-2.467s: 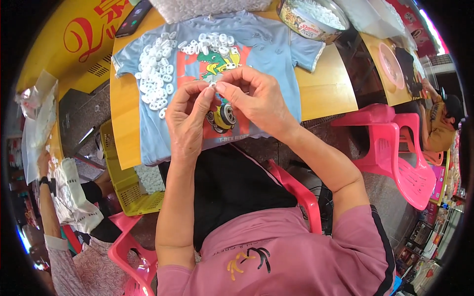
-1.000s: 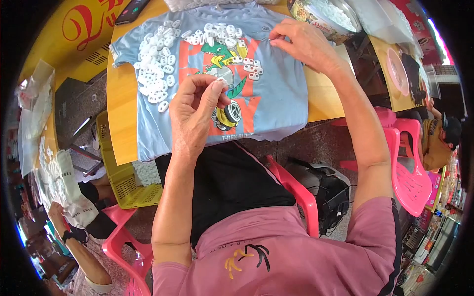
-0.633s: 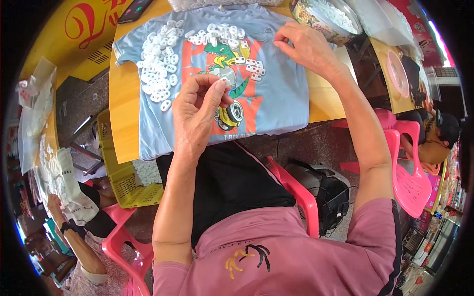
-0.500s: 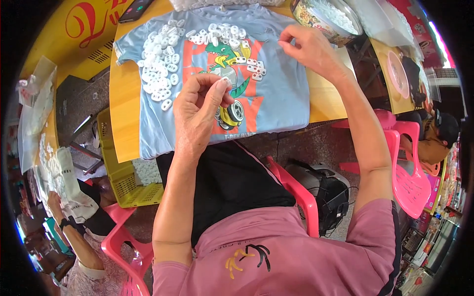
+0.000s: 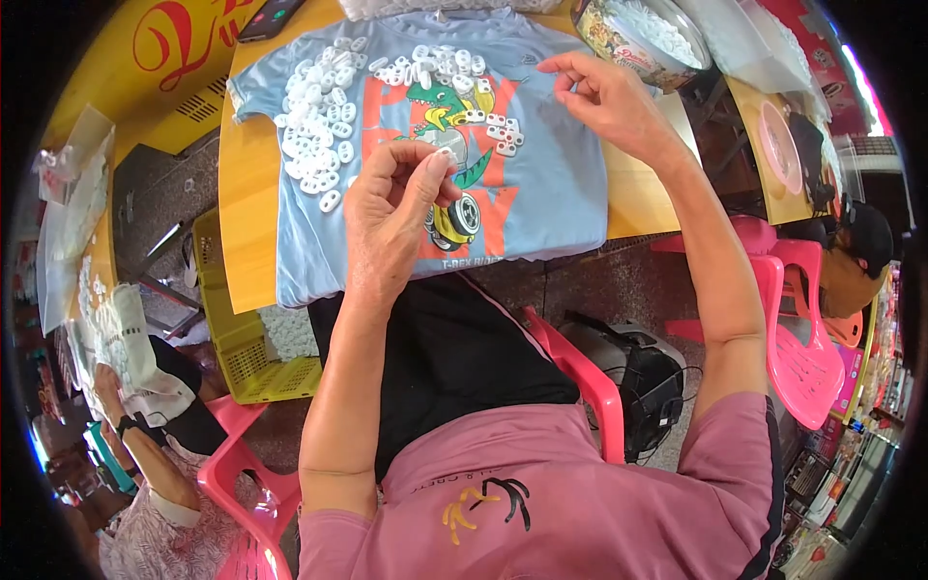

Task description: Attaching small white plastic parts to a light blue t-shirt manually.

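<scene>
My left hand (image 5: 394, 208) is closed in a pinch on a small white plastic piece (image 5: 446, 155), mostly hidden by thumb and finger, over the shirt's print. My right hand (image 5: 614, 106) hovers above the right part of the shirt, index finger stretched out and thumb apart, with nothing visible between them. Tiny thin greyish bits (image 5: 526, 81) lie just left of its fingertips, too small to name. A light blue T-shirt (image 5: 561, 213) with a dinosaur print covers the table. On it are a long heap of white oval pieces (image 5: 314, 126), a smaller heap (image 5: 430, 66) and a few dark-holed pieces (image 5: 505, 135).
A round printed tub (image 5: 628, 43) of white pieces stands at the far right. A phone (image 5: 271, 17) lies at the far left on the wooden table (image 5: 249, 213). Below it are a yellow crate (image 5: 237, 353) and pink chairs (image 5: 807, 358). Another person (image 5: 159, 493) sits at left.
The fingers of my right hand have spread, with the index finger straighter. My left hand keeps its pinch. The view has shifted slightly.
</scene>
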Tool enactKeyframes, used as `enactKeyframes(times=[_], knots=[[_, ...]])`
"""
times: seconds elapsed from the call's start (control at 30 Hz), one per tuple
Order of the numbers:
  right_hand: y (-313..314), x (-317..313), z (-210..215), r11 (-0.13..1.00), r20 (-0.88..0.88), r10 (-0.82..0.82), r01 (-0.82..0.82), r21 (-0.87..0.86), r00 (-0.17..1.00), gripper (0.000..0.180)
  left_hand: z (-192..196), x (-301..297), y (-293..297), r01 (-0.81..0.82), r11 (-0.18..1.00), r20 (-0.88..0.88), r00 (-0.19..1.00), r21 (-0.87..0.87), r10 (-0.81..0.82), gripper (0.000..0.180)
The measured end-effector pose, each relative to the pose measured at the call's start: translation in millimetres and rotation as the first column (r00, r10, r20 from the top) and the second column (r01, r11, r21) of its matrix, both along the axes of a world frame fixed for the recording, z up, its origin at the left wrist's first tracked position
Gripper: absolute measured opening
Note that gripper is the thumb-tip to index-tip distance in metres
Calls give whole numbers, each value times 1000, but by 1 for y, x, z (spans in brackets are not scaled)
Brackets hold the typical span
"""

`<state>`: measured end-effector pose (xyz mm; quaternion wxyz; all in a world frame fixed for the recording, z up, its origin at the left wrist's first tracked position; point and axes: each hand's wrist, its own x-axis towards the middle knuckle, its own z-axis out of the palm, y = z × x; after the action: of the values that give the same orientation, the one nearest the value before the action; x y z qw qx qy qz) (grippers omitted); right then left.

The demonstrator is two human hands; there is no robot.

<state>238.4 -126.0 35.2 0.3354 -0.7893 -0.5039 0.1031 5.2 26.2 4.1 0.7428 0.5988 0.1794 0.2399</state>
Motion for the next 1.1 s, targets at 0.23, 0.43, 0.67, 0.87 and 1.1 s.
enactKeyframes(times=[0.23,0.43,0.67,0.87,1.1], knots=[[-6,4,-5,999,-86,-1,5,42,996,20,-3,1,0,0,1000,16,1000,5,0,13],[-6,-9,1,997,-337,-71,78,8,939,21,-3,0,-1,0,1000,18,1000,9,0,13],[-3,-14,-2,991,-368,-108,127,27,923,20,-5,1,0,-2,1000,21,1000,10,2,12],[-4,-10,-1,994,-335,-104,109,-2,937,20,-5,1,0,7,1000,34,999,8,-7,13],[0,-14,-12,999,16,-34,34,30,999,17,-4,-1,-1,7,1000,35,999,18,-8,13]])
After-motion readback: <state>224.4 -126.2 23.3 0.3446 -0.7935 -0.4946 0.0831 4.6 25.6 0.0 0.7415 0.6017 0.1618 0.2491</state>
